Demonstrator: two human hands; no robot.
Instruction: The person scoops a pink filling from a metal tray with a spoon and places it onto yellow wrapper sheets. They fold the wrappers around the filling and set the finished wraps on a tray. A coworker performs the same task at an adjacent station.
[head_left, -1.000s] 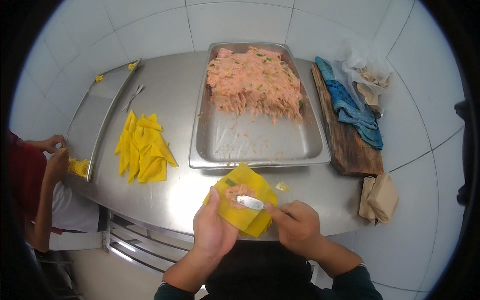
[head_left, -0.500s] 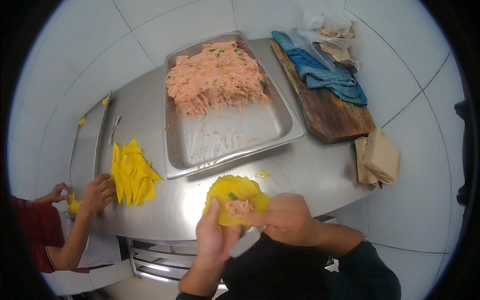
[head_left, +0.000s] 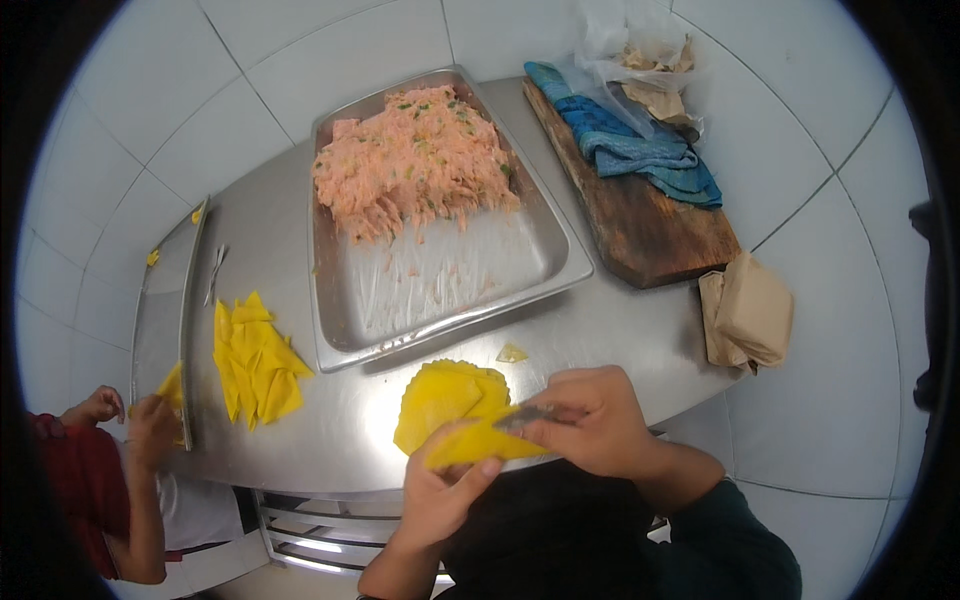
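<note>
My left hand [head_left: 445, 490] is closed around a yellow dough wrapper [head_left: 480, 443], which is folded over on itself; any filling inside is hidden. In my right hand [head_left: 590, 415] is a flat metal utensil [head_left: 524, 414], its grey end lying against the wrapper's upper edge. Its exact kind cannot be made out. Just beyond my left hand, a stack of round yellow wrappers [head_left: 440, 395] rests on the steel table. Farther off stands a deep metal tray [head_left: 450, 290] with pink minced filling [head_left: 415, 160] flecked with green heaped at its far end.
A wooden board [head_left: 665, 235] with a blue cloth [head_left: 640, 150] lies at right, near a brown paper packet [head_left: 750, 315]. Folded yellow pieces [head_left: 255, 360] lie at left. A co-worker's hand [head_left: 150, 430] holds a yellow piece at a shallow tray [head_left: 165, 300].
The wrapper in my left hand, flat with filling showing before, is now folded over. The utensil has swung up to its edge. The co-worker's hand has moved left from the yellow pieces to the tray.
</note>
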